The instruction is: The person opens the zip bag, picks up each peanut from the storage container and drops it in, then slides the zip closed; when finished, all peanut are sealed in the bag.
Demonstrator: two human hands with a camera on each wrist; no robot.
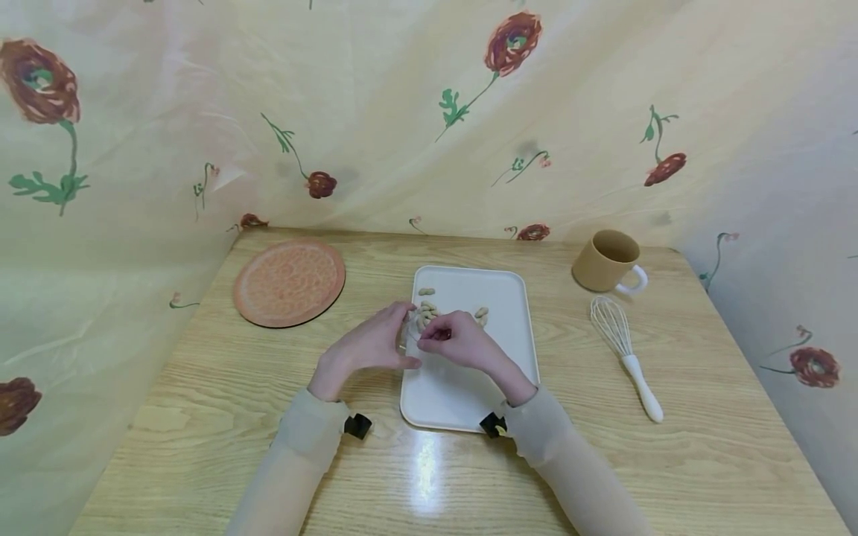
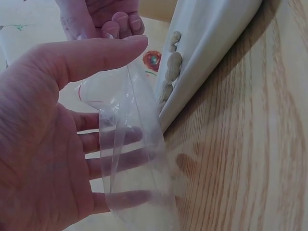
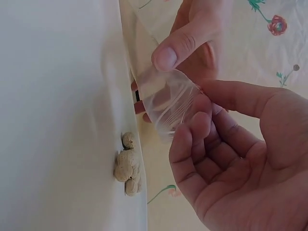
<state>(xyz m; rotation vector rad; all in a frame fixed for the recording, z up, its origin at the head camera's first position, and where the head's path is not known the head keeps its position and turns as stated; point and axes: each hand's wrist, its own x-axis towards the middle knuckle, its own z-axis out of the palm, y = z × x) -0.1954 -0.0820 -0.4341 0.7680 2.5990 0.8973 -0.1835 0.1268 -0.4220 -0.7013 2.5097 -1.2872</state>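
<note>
A clear plastic zip bag hangs between the two hands over the left edge of the white tray. My right hand pinches the bag near its zip end between thumb and curled fingers. My left hand is spread in a C shape beside it. Its fingers show through the clear film in the left wrist view, and its thumb stretches past the bag's upper end. Just beyond the hands, several unshelled peanuts lie on the tray, partly covered by the right hand.
A round orange-pink mat lies at the table's back left. At the back right stands a tan mug with a white handle, and in front of it a white whisk. Floral cloth hangs behind the wooden table.
</note>
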